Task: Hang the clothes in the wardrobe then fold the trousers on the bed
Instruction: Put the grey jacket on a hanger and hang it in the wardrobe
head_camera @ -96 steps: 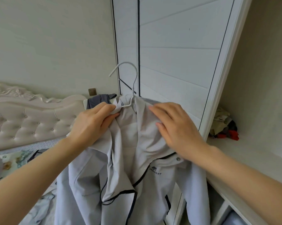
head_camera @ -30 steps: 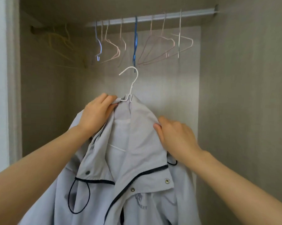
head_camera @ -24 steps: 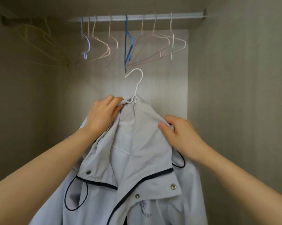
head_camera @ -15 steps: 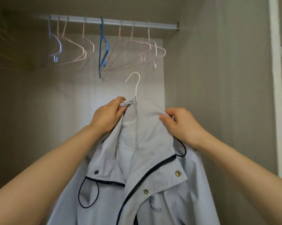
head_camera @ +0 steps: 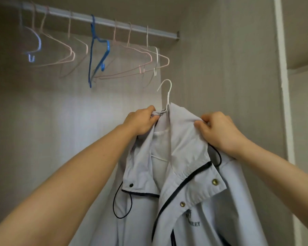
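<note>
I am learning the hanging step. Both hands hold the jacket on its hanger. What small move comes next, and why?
Probably raise the jacket so the hanger hooks over the rail near its right end. The hook is free and below the rail, a bare stretch shows there, and the left hand and right hand both grip the fabric by the neck and shoulder.

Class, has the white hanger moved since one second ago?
Yes. The white hanger shifted right, from under the blue hanger toward the right end of the rail.
</note>
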